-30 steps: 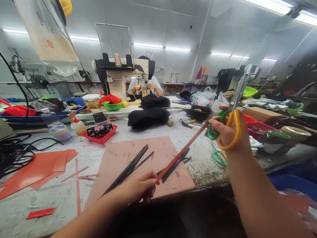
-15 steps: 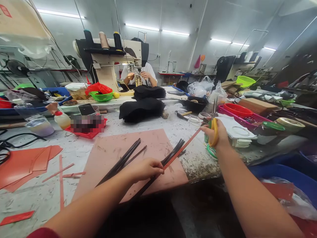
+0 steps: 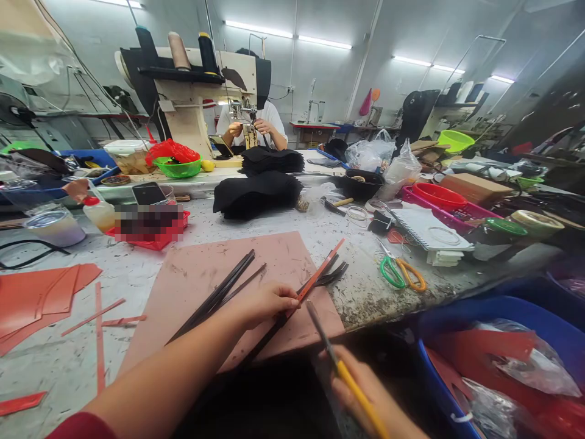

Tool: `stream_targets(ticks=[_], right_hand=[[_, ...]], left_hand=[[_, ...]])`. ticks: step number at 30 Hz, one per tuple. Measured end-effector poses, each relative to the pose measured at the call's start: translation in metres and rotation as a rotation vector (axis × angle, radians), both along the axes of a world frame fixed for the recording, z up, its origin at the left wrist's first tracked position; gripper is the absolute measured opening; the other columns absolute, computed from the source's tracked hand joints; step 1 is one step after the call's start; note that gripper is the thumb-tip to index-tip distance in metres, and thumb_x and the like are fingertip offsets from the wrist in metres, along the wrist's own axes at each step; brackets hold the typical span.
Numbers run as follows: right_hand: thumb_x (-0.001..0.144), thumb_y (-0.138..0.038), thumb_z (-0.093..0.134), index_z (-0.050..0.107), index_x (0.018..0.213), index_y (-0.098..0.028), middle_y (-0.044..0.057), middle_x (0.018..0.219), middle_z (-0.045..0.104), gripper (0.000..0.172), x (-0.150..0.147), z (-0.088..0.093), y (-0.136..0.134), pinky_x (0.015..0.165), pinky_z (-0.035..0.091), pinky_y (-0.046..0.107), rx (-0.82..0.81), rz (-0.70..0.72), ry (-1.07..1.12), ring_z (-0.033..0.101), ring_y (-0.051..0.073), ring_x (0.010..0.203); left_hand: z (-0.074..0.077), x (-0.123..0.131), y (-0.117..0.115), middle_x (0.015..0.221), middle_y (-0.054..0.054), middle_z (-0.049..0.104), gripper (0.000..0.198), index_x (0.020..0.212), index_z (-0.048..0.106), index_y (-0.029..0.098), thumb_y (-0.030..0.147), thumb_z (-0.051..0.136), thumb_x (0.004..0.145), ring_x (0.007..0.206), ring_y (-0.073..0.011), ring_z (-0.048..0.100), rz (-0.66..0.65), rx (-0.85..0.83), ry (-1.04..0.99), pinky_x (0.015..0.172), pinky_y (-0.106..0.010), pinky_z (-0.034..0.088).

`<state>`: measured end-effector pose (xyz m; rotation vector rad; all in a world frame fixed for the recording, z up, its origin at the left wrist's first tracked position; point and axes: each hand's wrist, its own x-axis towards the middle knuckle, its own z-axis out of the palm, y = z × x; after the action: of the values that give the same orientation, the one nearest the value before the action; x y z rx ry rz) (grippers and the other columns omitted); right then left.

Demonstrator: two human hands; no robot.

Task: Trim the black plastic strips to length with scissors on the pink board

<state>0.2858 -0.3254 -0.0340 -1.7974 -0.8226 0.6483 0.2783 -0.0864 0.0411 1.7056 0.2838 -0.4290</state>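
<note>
Red strip (image 3: 321,274): near end pinched in the left hand (image 3: 269,303), over the pink mat (image 3: 201,274) by the desk (image 3: 365,292) front edge. Scissors (image 3: 402,273): released, lay towards the desk's right edge; right hand (image 3: 365,396) instead gripped a yellow-handled tool (image 3: 340,363).

Pale grey walls (image 3: 329,73) close the workshop across the top of the frame, lit by long fluorescent tubes (image 3: 262,28) that run from upper centre toward the upper right. A worn, speckled white bench (image 3: 141,268) fills the lower half, with a cream industrial sewing machine (image 3: 201,97) carrying thread cones at upper left of centre. A fan (image 3: 10,110) shows at the left edge. Further back, a red-topped table (image 3: 315,126) stands against the wall at centre, and more sewing stations (image 3: 425,113) line the upper right.
</note>
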Motion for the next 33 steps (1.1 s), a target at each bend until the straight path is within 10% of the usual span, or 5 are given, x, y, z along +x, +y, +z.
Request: stream_targets(ticks=[4,28,33], right_hand=[[0.082,-0.063,0.031,0.052,0.101,-0.02,-0.004,0.056,0.041,0.051,-0.031,-0.018,0.009,0.049,0.028,0.024,-0.034,0.071,-0.128,0.039,0.013,0.049],[0.084,-0.057,0.035,0.056,0.093,-0.017,-0.005,0.055,0.036,0.046,-0.039,0.002,0.03,0.048,0.027,0.023,0.003,-0.037,-0.116,0.037,0.011,0.048],[0.082,-0.06,0.036,0.059,0.089,-0.017,-0.004,0.053,0.036,0.049,-0.045,0.005,0.032,0.048,0.027,0.023,0.019,-0.099,-0.075,0.036,0.011,0.048]], left_hand=[[-0.001,0.001,-0.002,0.053,0.005,0.048,0.021,0.066,0.057,0.017,0.037,0.059,0.061,0.05,-0.0095,0.04,0.024,0.014,0.013,0.05,-0.023,0.028],[0.001,-0.004,-0.009,0.054,0.004,0.049,0.025,0.066,0.06,0.016,0.04,0.062,0.062,0.052,-0.0103,0.04,0.054,0.05,0.018,0.053,-0.024,0.03],[0.002,-0.026,-0.011,0.072,0.002,0.057,0.035,0.09,0.06,0.018,0.043,0.06,0.065,0.066,-0.0135,0.051,0.125,0.048,0.016,0.06,-0.024,0.036]])
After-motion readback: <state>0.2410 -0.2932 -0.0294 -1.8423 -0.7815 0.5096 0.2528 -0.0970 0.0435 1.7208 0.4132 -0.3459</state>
